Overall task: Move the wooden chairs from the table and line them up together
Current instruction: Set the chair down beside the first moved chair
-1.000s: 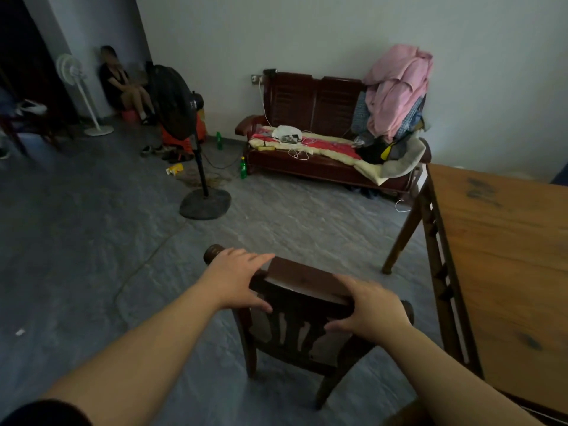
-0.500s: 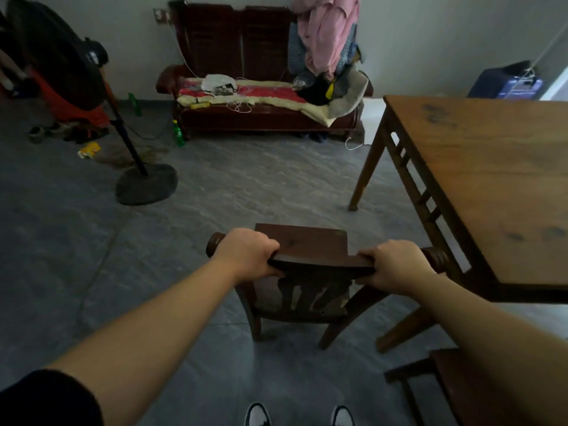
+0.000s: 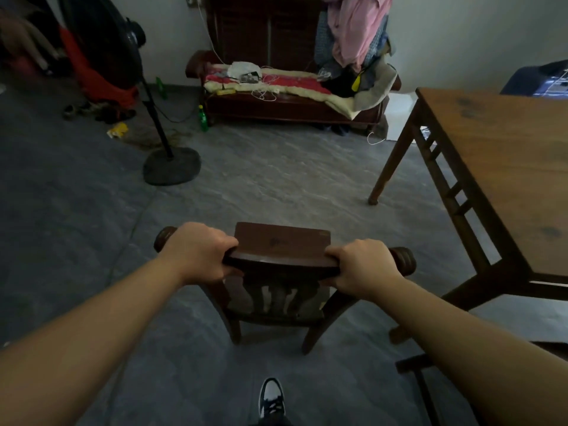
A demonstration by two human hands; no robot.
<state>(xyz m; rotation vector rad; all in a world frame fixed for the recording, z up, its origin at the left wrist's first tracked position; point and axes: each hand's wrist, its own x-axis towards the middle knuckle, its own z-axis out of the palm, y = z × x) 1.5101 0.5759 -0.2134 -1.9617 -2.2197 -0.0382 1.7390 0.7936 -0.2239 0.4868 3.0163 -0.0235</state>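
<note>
A dark wooden chair (image 3: pixel 281 244) stands on the grey floor right in front of me, its back towards me. My left hand (image 3: pixel 196 252) is closed over the left end of its top rail. My right hand (image 3: pixel 364 267) grips the right end of the same rail. The wooden table (image 3: pixel 504 167) is to the right, apart from the chair. Part of a second wooden chair (image 3: pixel 415 368) shows at the lower right, mostly hidden by my right arm.
A standing fan with a heavy round base (image 3: pixel 172 166) is on the floor to the front left. A dark wooden sofa (image 3: pixel 276 99) with bedding and clothes lines the far wall. A green bottle (image 3: pixel 203 118) stands beside it. My shoe (image 3: pixel 272 398) is just behind the chair.
My hands went from resting on the chair's top rail to gripping it firmly. The view has swung left to right and tilted down; the chair now faces squarely away from me.
</note>
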